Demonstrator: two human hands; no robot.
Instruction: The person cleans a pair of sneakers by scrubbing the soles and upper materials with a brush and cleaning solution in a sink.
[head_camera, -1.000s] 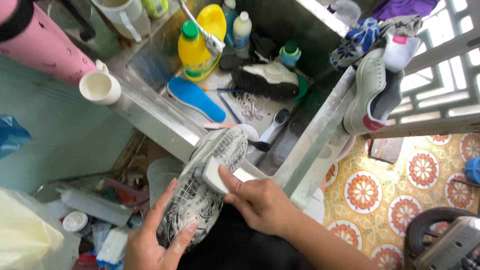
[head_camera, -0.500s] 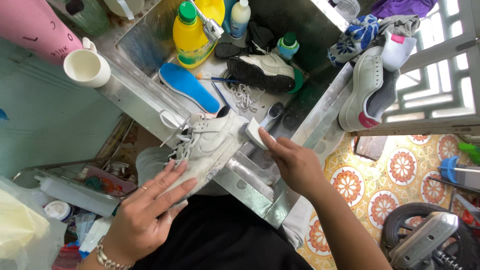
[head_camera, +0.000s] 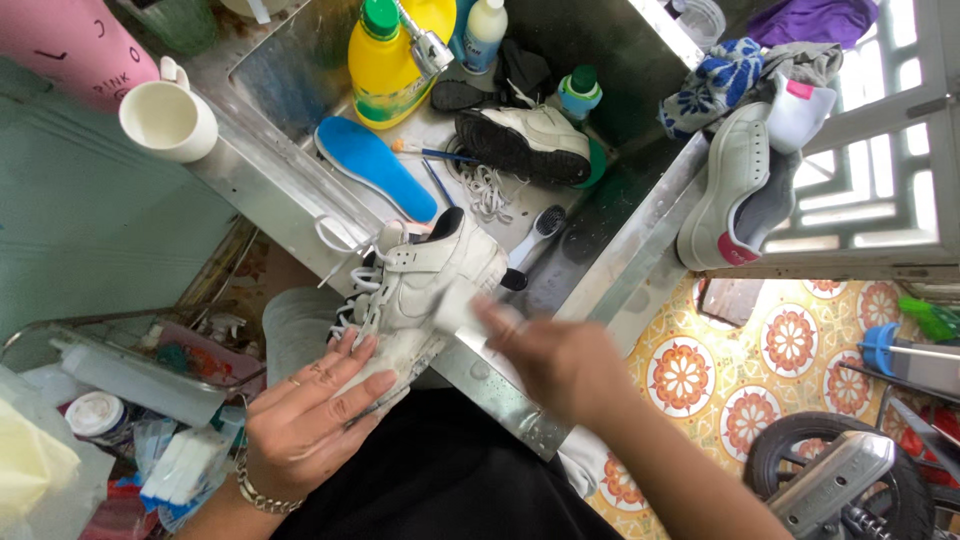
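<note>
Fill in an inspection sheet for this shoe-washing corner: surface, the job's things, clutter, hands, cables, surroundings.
Surface: steel sink, wet rim.
Job's things: white sneaker resting on the rim; white sponge block against its side.
Clutter: blue insole, second sneaker, loose laces, brush, yellow bottle, white mug.
Hands: left hand flat on the sneaker; right hand blurred, holding the sponge block.
Cables: nothing seen.
Surroundings: patterned floor tiles, shoe on ledge.

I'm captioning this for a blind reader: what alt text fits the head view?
A left hand steadies a white sneaker on a metal sink's rim while the blurred right hand presses a white sponge block against it.
</note>
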